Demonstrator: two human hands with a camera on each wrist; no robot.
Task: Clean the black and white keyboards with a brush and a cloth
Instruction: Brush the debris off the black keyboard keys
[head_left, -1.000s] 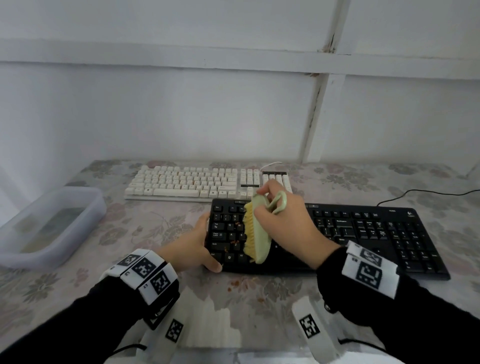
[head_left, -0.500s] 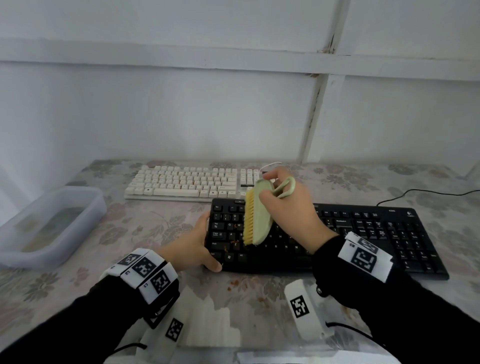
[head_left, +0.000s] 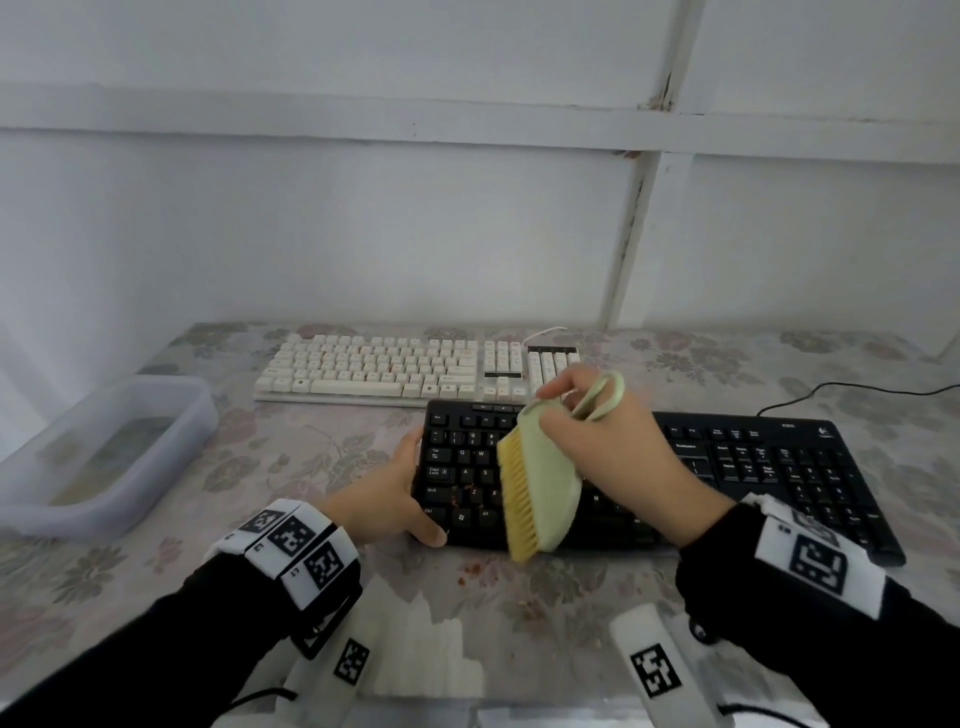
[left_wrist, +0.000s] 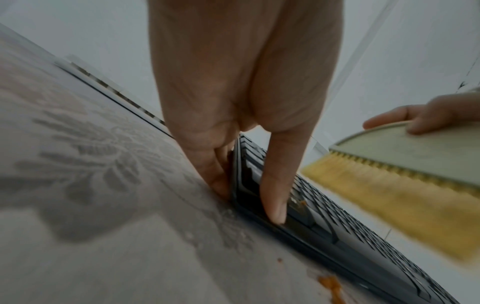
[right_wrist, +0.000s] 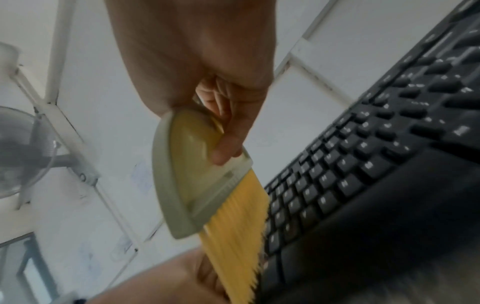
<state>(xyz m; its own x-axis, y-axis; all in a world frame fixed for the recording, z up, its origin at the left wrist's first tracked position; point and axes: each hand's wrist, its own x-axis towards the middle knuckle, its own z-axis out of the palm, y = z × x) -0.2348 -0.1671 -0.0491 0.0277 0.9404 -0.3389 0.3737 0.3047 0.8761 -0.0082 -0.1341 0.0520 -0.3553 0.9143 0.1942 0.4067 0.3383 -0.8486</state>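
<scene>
In the middle of the frame, the flat black plastic keyboard (head_left: 649, 483) is held at its left end by the left hand (head_left: 384, 499) so it won't slide, while the pale green brush with yellow bristles (head_left: 540, 483) is gripped above its crumb-speckled keys by the right hand (head_left: 618, 452) for sweeping.

The black keyboard (head_left: 727, 467) looks like matt black plastic with a smooth front edge. The white keyboard (head_left: 415, 369) behind it is cream plastic, dull-finished. The brush (head_left: 548, 488) has a smooth pale-green plastic back and fine yellow bristles. The desk (head_left: 291, 457) wears a flower-patterned covering with a faint sheen. At far left, a tub (head_left: 104, 457) of frosted, translucent plastic.
</scene>
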